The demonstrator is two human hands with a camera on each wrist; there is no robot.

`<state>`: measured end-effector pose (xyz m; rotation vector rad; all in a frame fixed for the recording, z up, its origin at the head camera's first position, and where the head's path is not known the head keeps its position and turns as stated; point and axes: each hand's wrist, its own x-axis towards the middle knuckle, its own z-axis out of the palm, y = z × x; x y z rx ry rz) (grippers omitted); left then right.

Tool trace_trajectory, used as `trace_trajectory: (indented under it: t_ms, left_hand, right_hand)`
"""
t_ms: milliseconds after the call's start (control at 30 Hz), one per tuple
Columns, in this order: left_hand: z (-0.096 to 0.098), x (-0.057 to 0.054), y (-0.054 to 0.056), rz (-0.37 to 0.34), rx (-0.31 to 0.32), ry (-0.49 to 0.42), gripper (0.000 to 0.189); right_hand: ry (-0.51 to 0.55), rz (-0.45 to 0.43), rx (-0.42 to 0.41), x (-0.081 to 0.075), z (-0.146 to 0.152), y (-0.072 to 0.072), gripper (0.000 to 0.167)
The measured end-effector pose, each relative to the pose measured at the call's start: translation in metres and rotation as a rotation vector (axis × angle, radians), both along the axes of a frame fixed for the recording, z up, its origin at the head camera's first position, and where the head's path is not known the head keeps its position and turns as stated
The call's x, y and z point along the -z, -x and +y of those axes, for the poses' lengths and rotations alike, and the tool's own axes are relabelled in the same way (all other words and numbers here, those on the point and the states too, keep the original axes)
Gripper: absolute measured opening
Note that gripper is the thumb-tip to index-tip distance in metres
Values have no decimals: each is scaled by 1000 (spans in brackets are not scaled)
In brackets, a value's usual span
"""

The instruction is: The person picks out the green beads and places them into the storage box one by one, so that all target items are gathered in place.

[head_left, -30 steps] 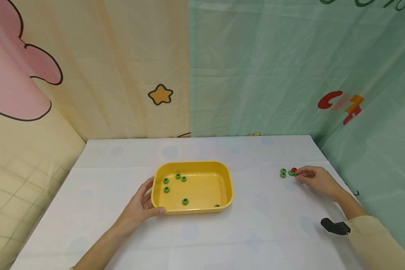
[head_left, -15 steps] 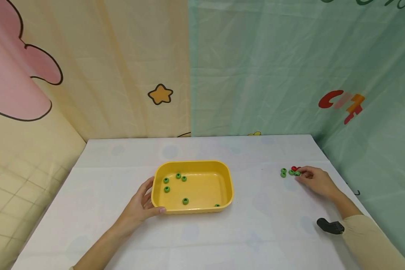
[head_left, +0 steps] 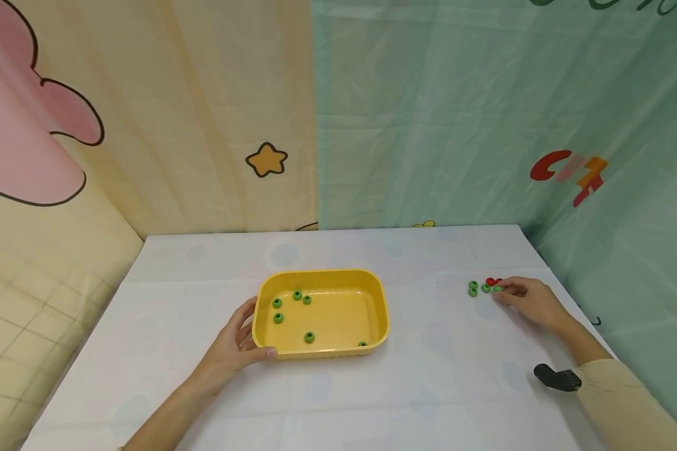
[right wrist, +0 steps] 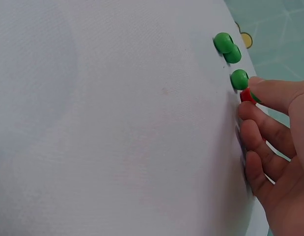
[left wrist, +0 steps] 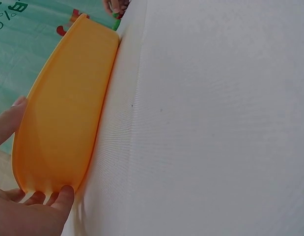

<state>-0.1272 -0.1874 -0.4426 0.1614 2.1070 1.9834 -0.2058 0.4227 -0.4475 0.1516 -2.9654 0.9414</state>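
Observation:
In the head view my left hand (head_left: 231, 341) grips the left end of a yellow plastic tray (head_left: 338, 354), thumb on the near side and fingers round the far side. Several green beads (head_left: 309, 337) lie scattered inside the tray. On the right of the table my right hand (head_left: 533, 304) pinches at a green bead (head_left: 498, 289) with thumb and index finger; its fingertips partly hide it. Red beads (head_left: 490, 282) lie just behind that bead. More green beads (head_left: 473, 285) sit to the left of the fingertips. The right wrist view shows a red bead (right wrist: 246, 95) between thumb and index finger too.
A white cloth (head_left: 338, 407) with faint pale dots covers the table. Printed curtains (head_left: 417, 125) stand along the back and sides. A black strap-like piece (head_left: 557, 378) sticks out beside the right sleeve.
My right fingers have shifted slightly among the beads, and a second red bead has come into view by the fingertips. The left hand and tray stay put.

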Motion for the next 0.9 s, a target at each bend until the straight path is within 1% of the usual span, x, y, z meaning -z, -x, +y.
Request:
trace_trajectory:
  t_ms: [167,367,567,700,900]
  left_hand:
    - [0,1,0,0,-3,0,110]
    - [-1,3,0,5,3,-17,110]
    - [-1,3,0,2,2,-25,110]
    - [-1,2,-1,-2,0,-21,110]
    - [-1,2,0,3,0,-14,109]
  right_hand:
    - [17,-8,-24,-6,-3,2,36]
    - [36,8,-55,-13,-10,7,33]
    - [88,-24,-79,-20,-24,11,37]
    - [118,-36,-106,-23,-34,15,36]
    - [108,-58,-111,-28,-49,22,34]
